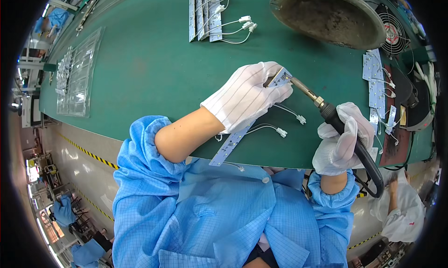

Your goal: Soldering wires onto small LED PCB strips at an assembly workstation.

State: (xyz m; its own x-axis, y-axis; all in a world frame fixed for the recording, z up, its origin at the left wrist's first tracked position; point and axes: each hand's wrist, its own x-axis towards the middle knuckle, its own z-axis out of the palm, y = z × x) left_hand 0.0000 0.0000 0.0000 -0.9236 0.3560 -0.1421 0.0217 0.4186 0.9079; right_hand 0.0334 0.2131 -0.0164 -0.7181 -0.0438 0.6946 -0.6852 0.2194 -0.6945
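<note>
The person's left hand (252,93), in a white striped glove, is turned inward in front of the chest, its fingers bent into a pinch. The left forearm (189,132) slants across, bare between glove and bunched blue sleeve (144,137). The right hand (343,139), gloved too, sits apart from the left and nearer the body, fingers curled in a grip. A short stretch of right wrist (333,183) shows bare below it.

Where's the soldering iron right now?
In the head view, the soldering iron is right of centre, held in the right grip and pointing up and left toward the circuit board in the left grip.
</note>
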